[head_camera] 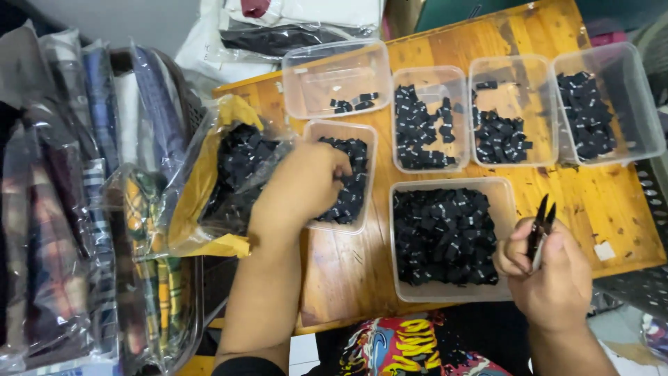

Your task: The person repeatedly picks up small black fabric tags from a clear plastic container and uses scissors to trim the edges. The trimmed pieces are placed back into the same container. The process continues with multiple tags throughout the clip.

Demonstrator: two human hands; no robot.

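Your left hand (303, 184) digs, fingers hidden, into small black tabs in a clear plastic tub (371, 179); grip unclear. At three o'clock, your right hand (550, 275) clenches slim black snips (541, 226).

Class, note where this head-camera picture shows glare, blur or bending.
Head view: glare streaks the clear plastic garment bags; the left hand in a clear tub of small black pieces looks slightly soft; the wooden table edges bow outward.

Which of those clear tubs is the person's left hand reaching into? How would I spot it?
On the wooden table, find the clear plastic tub nearest the yellow bag, left of the big front tub. The left hand covers its small black pieces; no other tub has a hand in it.
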